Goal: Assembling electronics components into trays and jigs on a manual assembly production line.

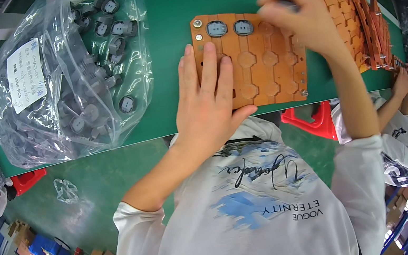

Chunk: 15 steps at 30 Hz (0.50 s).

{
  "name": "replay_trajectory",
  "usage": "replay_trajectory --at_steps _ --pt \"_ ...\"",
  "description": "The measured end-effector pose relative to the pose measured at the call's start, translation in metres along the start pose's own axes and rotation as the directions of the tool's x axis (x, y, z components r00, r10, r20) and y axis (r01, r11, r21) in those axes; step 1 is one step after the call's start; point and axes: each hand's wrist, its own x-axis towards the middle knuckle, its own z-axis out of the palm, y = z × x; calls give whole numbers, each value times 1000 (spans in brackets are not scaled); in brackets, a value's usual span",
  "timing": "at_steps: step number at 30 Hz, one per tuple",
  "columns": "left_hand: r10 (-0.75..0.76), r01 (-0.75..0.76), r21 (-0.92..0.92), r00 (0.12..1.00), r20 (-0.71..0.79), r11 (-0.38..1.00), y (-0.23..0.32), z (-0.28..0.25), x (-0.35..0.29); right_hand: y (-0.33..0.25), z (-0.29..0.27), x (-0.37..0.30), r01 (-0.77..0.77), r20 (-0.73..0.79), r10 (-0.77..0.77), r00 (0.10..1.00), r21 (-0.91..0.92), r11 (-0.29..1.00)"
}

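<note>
An orange tray with rows of rounded recesses lies on the green table in front of me. Two dark grey caps sit in its top row, toward the left. My left hand rests flat over the tray's left side, fingers spread. Over the tray's upper right, my right hand is closed, slightly blurred, around a dark grey cap. Only part of that cap shows between the fingers. Some recesses are hidden by my hands.
A clear plastic bag full of grey caps, with a white label, lies at the left. More orange trays stand stacked at the right. Beyond them, another person's hands are at the table edge. Red stools show below.
</note>
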Motion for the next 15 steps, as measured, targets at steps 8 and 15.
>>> replay_trajectory --at_steps 8,15 --pt "106 -107 59 994 24 993 -9 -19 51 22 -9 -68 32 -108 186 977 927 373" --pt "124 -147 194 984 127 970 6 -28 74 43 3 -75 98 -297 -170 940 -241 966"
